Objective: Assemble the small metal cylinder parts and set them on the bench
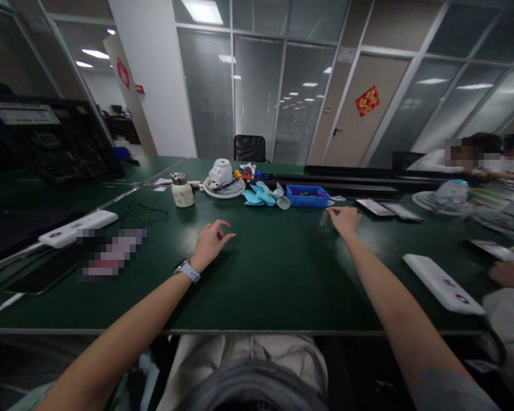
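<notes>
Over the green tabletop (pixel 261 268), my left hand (pixel 211 244) hovers with its fingers curved and apart, nothing in them. A watch with a pale strap (pixel 188 269) is on that wrist. Farther right, my right hand (pixel 346 220) reaches out, its fingertips pinched at a small clear greyish object (pixel 324 218); its exact kind is too small to tell. Just beyond that hand stands a blue plastic bin (pixel 308 196) with dark and purple small parts inside. Light-blue fan blades (pixel 263 195) lie to the left of the bin.
A white fan body on its round grille (pixel 225 188) and a cream flask (pixel 183 193) stand at the back left. White power banks (pixel 79 228) lie at the left, and another white case (pixel 443 284) at the right. Co-workers sit at the right, near another fan (pixel 452 194).
</notes>
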The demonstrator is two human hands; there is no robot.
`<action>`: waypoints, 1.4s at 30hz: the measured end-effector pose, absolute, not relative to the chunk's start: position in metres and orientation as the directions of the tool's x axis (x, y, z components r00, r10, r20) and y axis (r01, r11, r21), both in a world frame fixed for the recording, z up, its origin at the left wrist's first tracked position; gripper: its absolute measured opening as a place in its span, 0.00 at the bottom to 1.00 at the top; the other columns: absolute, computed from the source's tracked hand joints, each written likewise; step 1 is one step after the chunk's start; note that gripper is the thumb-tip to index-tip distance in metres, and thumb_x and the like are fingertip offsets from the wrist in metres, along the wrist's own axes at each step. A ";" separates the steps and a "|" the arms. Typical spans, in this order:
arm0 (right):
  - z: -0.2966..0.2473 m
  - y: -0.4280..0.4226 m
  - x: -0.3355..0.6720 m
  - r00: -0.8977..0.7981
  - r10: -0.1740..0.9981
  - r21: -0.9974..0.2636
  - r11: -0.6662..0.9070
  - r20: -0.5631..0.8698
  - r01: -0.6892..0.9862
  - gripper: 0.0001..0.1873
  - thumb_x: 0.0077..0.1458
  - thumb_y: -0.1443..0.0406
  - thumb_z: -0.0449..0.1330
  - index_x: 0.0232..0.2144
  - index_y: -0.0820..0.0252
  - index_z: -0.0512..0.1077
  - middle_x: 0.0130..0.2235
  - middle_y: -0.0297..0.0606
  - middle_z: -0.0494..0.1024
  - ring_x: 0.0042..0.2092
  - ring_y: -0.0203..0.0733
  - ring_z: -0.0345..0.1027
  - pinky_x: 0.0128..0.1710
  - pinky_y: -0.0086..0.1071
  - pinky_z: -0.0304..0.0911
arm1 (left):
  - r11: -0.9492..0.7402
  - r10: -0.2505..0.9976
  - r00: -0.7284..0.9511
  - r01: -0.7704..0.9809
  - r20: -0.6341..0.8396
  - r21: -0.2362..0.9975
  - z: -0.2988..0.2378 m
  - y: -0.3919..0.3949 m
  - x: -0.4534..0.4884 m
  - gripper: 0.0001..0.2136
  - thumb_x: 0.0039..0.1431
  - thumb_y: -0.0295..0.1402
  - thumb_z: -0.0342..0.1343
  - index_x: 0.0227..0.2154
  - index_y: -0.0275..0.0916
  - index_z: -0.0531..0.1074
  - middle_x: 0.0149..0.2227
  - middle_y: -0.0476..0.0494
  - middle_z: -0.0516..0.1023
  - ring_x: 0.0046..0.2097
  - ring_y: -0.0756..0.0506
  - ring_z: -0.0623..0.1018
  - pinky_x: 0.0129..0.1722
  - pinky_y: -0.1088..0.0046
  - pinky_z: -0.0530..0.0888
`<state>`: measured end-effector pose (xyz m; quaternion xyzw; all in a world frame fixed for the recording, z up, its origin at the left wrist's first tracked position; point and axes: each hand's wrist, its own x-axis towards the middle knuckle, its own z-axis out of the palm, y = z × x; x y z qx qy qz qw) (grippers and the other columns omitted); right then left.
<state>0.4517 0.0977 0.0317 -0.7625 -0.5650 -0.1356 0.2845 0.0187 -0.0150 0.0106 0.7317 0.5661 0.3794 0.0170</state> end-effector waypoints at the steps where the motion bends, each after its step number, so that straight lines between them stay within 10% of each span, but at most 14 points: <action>1: 0.031 0.099 0.452 0.312 0.790 -0.266 -0.195 0.528 0.944 0.18 0.58 0.55 0.55 0.42 0.57 0.79 0.40 0.52 0.76 0.45 0.55 0.61 0.44 0.44 0.52 | -0.359 0.841 0.071 0.815 0.536 0.455 0.010 -0.015 0.018 0.14 0.55 0.41 0.59 0.41 0.41 0.69 0.24 0.50 0.72 0.33 0.44 0.71 0.31 0.71 0.63; 10: 0.005 0.092 0.456 0.263 0.713 -0.251 -0.125 0.650 0.960 0.23 0.60 0.52 0.50 0.47 0.58 0.75 0.48 0.50 0.74 0.50 0.54 0.60 0.49 0.47 0.49 | -0.361 0.848 0.084 0.816 0.524 0.452 0.007 -0.012 0.017 0.15 0.53 0.42 0.60 0.41 0.42 0.69 0.24 0.51 0.71 0.34 0.44 0.70 0.32 0.71 0.62; 16: -0.021 0.083 0.481 0.468 0.704 -0.540 -0.142 0.534 0.830 0.40 0.50 0.47 0.59 0.58 0.65 0.58 0.50 0.54 0.72 0.48 0.52 0.66 0.46 0.42 0.58 | -0.378 0.853 0.117 0.810 0.509 0.448 0.005 -0.012 0.019 0.14 0.54 0.42 0.59 0.41 0.42 0.70 0.25 0.50 0.72 0.35 0.44 0.70 0.32 0.71 0.63; 26: -0.010 0.076 0.468 0.618 0.623 -0.732 -0.104 0.480 0.673 0.29 0.45 0.52 0.63 0.45 0.66 0.72 0.40 0.51 0.79 0.41 0.51 0.73 0.42 0.40 0.64 | -0.398 0.861 0.171 0.812 0.479 0.427 0.007 -0.012 0.019 0.11 0.58 0.40 0.54 0.41 0.42 0.70 0.33 0.46 0.78 0.40 0.41 0.72 0.36 0.67 0.66; 34: -0.009 0.027 0.302 0.069 0.892 -0.867 0.413 0.447 0.280 0.26 0.46 0.55 0.64 0.45 0.64 0.72 0.44 0.47 0.78 0.44 0.46 0.73 0.48 0.41 0.67 | -0.499 0.788 0.202 0.763 0.582 0.411 0.016 -0.019 0.029 0.13 0.61 0.41 0.51 0.42 0.40 0.71 0.41 0.44 0.78 0.45 0.42 0.71 0.44 0.64 0.69; 42: -0.006 -0.007 0.212 -0.324 0.820 -0.816 0.546 0.472 0.191 0.17 0.46 0.63 0.66 0.41 0.59 0.74 0.41 0.39 0.79 0.42 0.42 0.74 0.47 0.37 0.68 | -0.584 0.743 0.210 0.668 0.635 0.462 0.027 -0.029 0.035 0.12 0.60 0.39 0.54 0.44 0.41 0.73 0.42 0.44 0.79 0.50 0.42 0.71 0.49 0.62 0.70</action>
